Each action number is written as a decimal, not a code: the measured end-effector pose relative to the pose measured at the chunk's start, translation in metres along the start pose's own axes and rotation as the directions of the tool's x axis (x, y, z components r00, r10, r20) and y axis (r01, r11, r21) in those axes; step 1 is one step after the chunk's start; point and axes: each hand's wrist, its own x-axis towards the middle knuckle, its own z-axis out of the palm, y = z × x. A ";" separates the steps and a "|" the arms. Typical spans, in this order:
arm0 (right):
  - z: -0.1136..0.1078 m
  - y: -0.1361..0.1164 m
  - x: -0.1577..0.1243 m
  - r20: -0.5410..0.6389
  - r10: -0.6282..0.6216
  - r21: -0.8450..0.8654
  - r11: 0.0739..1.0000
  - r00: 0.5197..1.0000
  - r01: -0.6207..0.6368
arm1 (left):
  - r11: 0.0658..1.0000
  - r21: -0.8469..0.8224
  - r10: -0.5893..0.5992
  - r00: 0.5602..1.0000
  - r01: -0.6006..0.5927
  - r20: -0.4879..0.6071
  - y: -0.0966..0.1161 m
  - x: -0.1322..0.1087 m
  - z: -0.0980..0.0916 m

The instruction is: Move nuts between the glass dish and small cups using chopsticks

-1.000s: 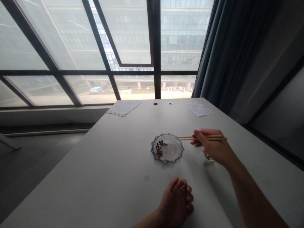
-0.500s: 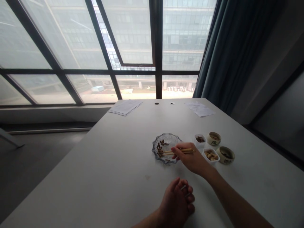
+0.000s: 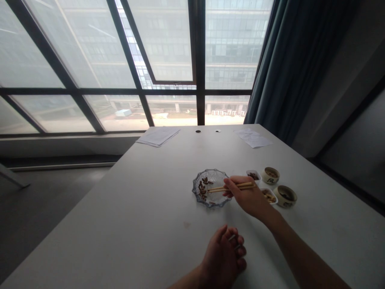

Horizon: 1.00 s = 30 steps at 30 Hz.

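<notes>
My right hand grips a pair of wooden chopsticks, whose tips reach over a scalloped glass dish holding several small dark seeds. My left hand rests on the white table nearer to me, fingers curled in a loose fist around something small I cannot make out. Right of the dish stand a white square cup of dark bits, a white cup of pale nuts partly behind my hand, and two round ceramic cups.
Stacked papers lie at the table's far left edge and a loose sheet at the far right. Two cable holes sit at the back. Large windows and a dark curtain are beyond.
My right hand swung the chopsticks left from above the small cups to the glass dish, then lifted slightly back to the right. My left hand stayed put.
</notes>
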 end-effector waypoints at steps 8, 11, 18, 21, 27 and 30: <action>-0.079 -0.008 -0.002 -0.524 0.049 0.055 0.998 0.851 -0.023 | 1.000 -0.005 0.001 1.000 -0.001 0.013 0.001 -0.002 0.001; -0.107 -0.002 -0.003 -0.675 0.028 -0.004 0.999 0.737 -0.041 | 1.000 -0.002 -0.002 1.000 0.002 0.007 0.002 -0.002 0.002; -0.122 0.020 0.001 -0.655 0.066 -0.058 0.989 0.752 -0.137 | 1.000 -0.003 0.009 1.000 -0.009 0.000 0.003 -0.002 0.002; -0.120 0.027 0.004 -0.569 0.045 -0.141 0.979 0.821 -0.151 | 1.000 -0.004 0.011 1.000 -0.011 -0.001 0.002 -0.003 0.003; -0.114 0.018 0.004 -0.551 0.006 -0.181 0.975 0.834 -0.127 | 1.000 -0.009 0.005 1.000 -0.005 -0.007 0.002 -0.003 0.003; -0.103 0.008 0.003 -0.540 0.021 -0.054 0.997 0.841 -0.060 | 1.000 -0.006 0.001 1.000 -0.001 -0.005 0.002 -0.002 0.002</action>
